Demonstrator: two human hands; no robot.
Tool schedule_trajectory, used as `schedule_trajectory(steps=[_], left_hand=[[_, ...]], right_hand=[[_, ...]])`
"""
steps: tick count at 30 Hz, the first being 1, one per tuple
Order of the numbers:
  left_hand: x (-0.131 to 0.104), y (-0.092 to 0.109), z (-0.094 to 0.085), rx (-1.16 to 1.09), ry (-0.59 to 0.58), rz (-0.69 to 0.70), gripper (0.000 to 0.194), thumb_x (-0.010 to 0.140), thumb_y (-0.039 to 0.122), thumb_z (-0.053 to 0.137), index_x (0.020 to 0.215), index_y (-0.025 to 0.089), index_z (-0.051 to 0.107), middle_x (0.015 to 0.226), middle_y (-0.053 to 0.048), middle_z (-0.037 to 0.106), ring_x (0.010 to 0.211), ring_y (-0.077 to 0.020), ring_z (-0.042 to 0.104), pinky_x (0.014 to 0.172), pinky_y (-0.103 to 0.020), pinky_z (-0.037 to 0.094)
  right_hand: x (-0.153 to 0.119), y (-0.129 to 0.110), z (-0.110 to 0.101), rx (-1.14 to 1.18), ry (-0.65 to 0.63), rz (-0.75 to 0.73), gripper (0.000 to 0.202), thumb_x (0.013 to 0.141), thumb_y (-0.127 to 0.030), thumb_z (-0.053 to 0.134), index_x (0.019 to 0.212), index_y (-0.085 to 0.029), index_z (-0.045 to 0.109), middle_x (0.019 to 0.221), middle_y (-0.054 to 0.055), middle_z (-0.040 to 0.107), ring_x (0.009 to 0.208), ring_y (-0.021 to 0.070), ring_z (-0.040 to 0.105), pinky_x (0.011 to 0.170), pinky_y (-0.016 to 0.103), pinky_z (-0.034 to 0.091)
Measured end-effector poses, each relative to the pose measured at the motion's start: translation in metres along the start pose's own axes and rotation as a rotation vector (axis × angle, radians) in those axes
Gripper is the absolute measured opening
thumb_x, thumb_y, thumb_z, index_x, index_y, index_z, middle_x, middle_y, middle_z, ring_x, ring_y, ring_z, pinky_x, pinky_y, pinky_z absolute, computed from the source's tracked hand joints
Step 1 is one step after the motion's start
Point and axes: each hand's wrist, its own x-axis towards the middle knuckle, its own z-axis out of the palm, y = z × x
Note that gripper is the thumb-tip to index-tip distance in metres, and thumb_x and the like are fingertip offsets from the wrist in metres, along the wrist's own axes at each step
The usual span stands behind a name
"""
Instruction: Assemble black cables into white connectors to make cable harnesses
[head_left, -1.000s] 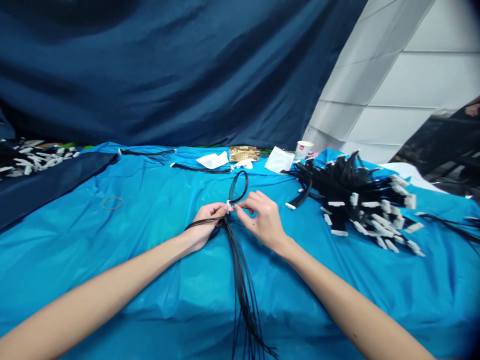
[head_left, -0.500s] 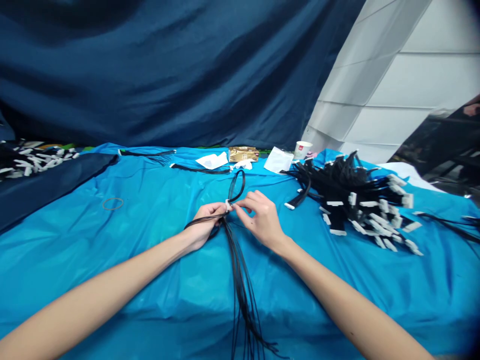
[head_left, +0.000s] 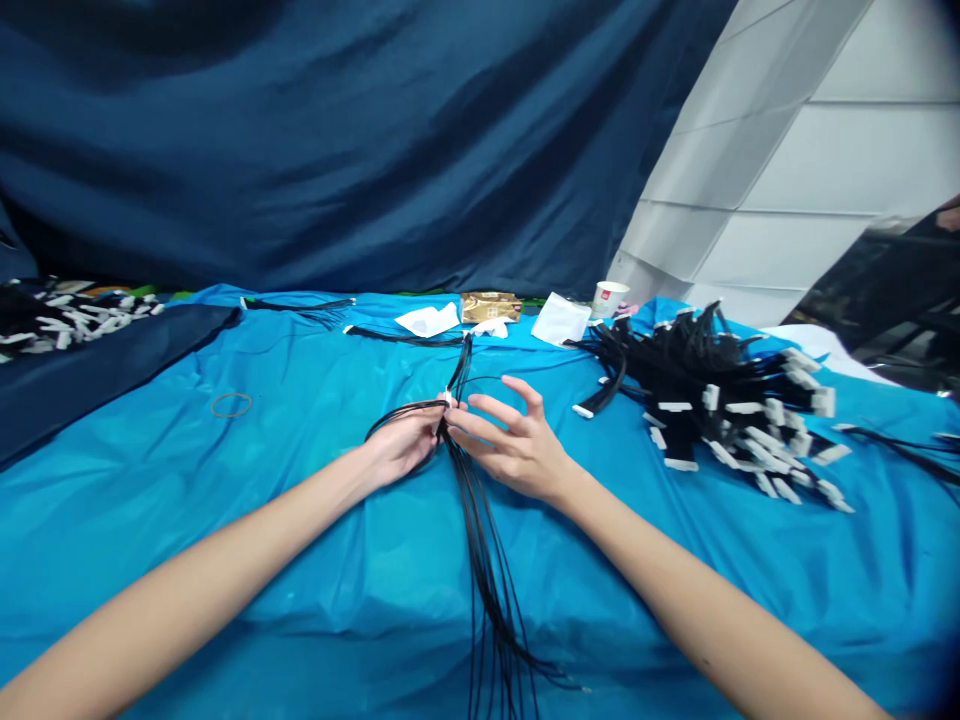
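A bundle of thin black cables (head_left: 484, 560) hangs down the middle over the blue cloth, with a white connector (head_left: 448, 399) near its top. My left hand (head_left: 406, 440) is closed on the bundle just below and left of the connector; some cables loop back over its fingers. My right hand (head_left: 514, 440) is beside it on the right, its upper fingers spread and its lower fingertips touching the bundle by the connector. Whether those fingertips pinch a cable is hidden. One thin cable arcs above the right fingers.
A large pile of black cables with white connectors (head_left: 757, 440) lies to the right, another (head_left: 97, 325) at the far left. Along the back are white papers (head_left: 561, 320), a gold packet (head_left: 491, 307) and a paper cup (head_left: 609, 298). A rubber band (head_left: 231, 405) lies left.
The fingers of my right hand have spread from a pinch. The cable loop above the connector has become a narrower, straighter strand. My left hand still holds the bundle.
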Motion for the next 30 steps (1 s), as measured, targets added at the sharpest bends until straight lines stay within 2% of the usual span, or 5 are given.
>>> schedule_trajectory(steps=[13, 19, 24, 27, 30], left_hand=[[0.001, -0.001, 0.001, -0.061, -0.021, -0.027, 0.021, 0.071, 0.0, 0.05, 0.057, 0.012, 0.062, 0.057, -0.001, 0.06, 0.053, -0.0061, 0.052, 0.053, -0.016, 0.038], [0.004, -0.005, -0.004, 0.081, -0.028, 0.056, 0.008, 0.066, 0.009, 0.061, 0.067, 0.014, 0.066, 0.066, 0.0, 0.061, 0.055, -0.0055, 0.048, 0.048, -0.018, 0.03], [0.003, -0.008, -0.008, 0.37, -0.016, 0.158, 0.015, 0.068, 0.024, 0.062, 0.078, 0.015, 0.069, 0.073, -0.001, 0.06, 0.051, -0.0045, 0.038, 0.045, -0.02, 0.021], [0.002, -0.009, -0.007, 0.451, -0.002, 0.211, 0.024, 0.071, 0.036, 0.06, 0.079, 0.015, 0.069, 0.075, -0.002, 0.061, 0.052, -0.0056, 0.037, 0.046, -0.021, 0.021], [0.001, -0.01, -0.007, 0.483, 0.006, 0.236, 0.03, 0.071, 0.043, 0.058, 0.08, 0.016, 0.068, 0.077, -0.002, 0.06, 0.053, -0.0065, 0.038, 0.047, -0.021, 0.022]], right_hand=[[-0.002, 0.003, 0.006, 0.046, 0.024, 0.064, 0.011, 0.078, -0.013, 0.059, 0.081, -0.023, 0.064, 0.092, -0.005, 0.068, 0.091, 0.0143, 0.054, 0.097, 0.042, 0.031], [0.008, 0.001, -0.001, 0.584, 0.059, 0.608, 0.01, 0.079, -0.019, 0.058, 0.083, -0.021, 0.067, 0.086, 0.002, 0.068, 0.089, 0.016, 0.056, 0.082, 0.034, 0.045], [0.018, 0.012, -0.012, 1.178, 0.468, 1.255, 0.013, 0.076, -0.029, 0.061, 0.084, -0.02, 0.066, 0.074, 0.001, 0.065, 0.073, 0.0139, 0.061, 0.072, 0.033, 0.051], [0.018, 0.024, -0.017, 1.188, 0.665, 1.349, 0.02, 0.074, -0.029, 0.062, 0.093, -0.022, 0.065, 0.069, -0.003, 0.058, 0.061, 0.0086, 0.055, 0.059, 0.025, 0.049], [0.017, 0.028, -0.023, 0.855, 0.676, 1.235, 0.024, 0.077, -0.027, 0.06, 0.1, -0.025, 0.064, 0.075, -0.001, 0.056, 0.053, 0.006, 0.048, 0.044, 0.02, 0.038]])
